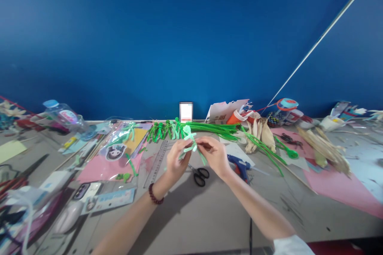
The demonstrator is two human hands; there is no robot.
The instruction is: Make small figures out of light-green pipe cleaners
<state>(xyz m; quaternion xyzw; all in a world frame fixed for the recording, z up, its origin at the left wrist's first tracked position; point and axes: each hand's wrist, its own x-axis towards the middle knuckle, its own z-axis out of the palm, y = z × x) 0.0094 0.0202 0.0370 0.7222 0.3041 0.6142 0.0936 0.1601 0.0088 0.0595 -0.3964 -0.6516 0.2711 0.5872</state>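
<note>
Between my two hands, above the table, is a pale green pipe-cleaner figure [190,138] with a rounded top and short bent limbs. My left hand [177,158] is closed on its left side, thumb and fingers pinched together. From the right, my right hand [214,153] pinches it with bent fingertips; the exact grip point is partly hidden. Black-handled scissors [200,177] lie on the table just below my hands. Behind them rests a row of green pipe-cleaner pieces [166,130], beside a bundle of long green pipe cleaners [212,128].
A blue glue gun [239,164] lies right of my hands, its cord running toward me. A clear ruler [157,162] and pink paper [92,169] are to the left. Cloth gloves [260,135], a plastic bottle [64,114] and a computer mouse [69,217] stand around. A blue wall closes the back.
</note>
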